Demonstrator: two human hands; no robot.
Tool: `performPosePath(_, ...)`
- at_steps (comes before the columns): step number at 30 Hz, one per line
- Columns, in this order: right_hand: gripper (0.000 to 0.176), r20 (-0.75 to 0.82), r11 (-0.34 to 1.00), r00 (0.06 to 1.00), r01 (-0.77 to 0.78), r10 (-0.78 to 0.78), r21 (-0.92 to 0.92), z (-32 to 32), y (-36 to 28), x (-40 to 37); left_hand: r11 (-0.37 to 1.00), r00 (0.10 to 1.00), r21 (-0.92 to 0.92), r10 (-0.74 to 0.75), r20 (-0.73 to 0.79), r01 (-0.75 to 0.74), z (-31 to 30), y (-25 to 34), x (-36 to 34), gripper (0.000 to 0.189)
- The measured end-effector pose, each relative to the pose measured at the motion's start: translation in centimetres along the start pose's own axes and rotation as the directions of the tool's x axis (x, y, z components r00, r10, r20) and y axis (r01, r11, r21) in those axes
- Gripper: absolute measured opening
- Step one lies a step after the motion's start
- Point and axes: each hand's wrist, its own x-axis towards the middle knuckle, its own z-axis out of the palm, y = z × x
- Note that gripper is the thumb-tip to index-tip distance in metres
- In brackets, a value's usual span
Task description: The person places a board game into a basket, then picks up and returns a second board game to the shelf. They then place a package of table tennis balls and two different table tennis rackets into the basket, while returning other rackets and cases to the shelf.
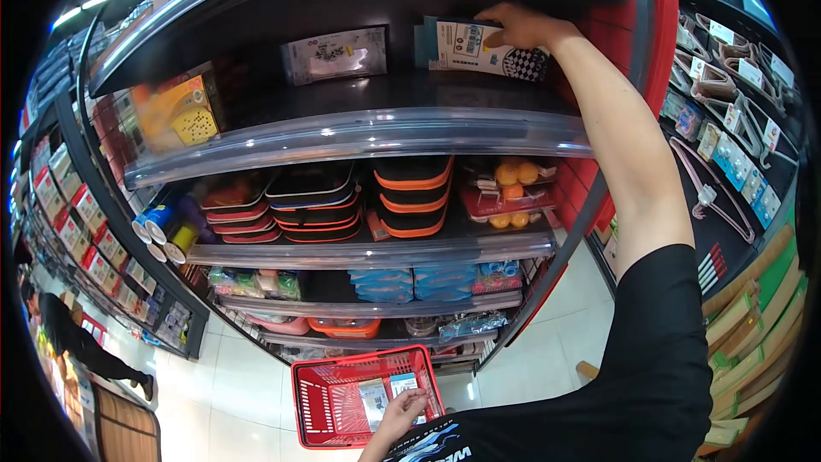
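My right hand reaches to the right end of the upper shelf. Its thumb lies in front of a blue-and-white board game box with a black-and-white checkered pattern, and its fingers close over the top edge. A grey-silver package leans to the left of that box. Low in the view, my left hand is over the right part of a red shopping basket, fingers curled together. What they hold, if anything, is hidden. Inside the basket lie a pale package and a blue-and-white package.
A yellow-orange package stands at the upper shelf's left. Clear plastic strips edge the shelves. Orange-trimmed cases and orange balls fill the shelf below. Hangers hang at right. Another person is at far left.
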Motion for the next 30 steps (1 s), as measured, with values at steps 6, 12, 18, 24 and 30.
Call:
performPosePath(6,0.058,0.059,0.999,0.998,0.035,-0.036,0.012,1.4,0.1,1.8,1.0,1.0,0.015,-0.011,-0.028,0.011,1.0,0.0,1.1,0.03)
performPosePath(12,0.059,0.038,0.997,0.999,0.015,-0.013,-0.072,1.6,-1.0,1.5,1.0,1.0,0.006,-0.026,-0.012,0.026,1.5,-0.6,2.4,0.03)
performPosePath(18,0.057,0.0,0.991,1.0,-0.012,0.012,-0.134,1.5,-1.9,1.3,0.999,0.999,-0.008,-0.031,0.009,0.031,1.8,-1.1,3.0,0.031)
performPosePath(24,0.05,-0.032,0.978,0.999,-0.003,-0.004,-0.207,1.5,-2.3,1.5,0.999,1.0,0.029,-0.025,0.007,0.025,1.6,-2.0,3.0,0.035)
performPosePath(30,0.054,0.001,0.97,1.0,-0.003,0.004,-0.245,1.8,-2.2,2.2,0.995,0.999,0.089,-0.052,-0.001,0.052,1.4,-2.8,2.9,0.038)
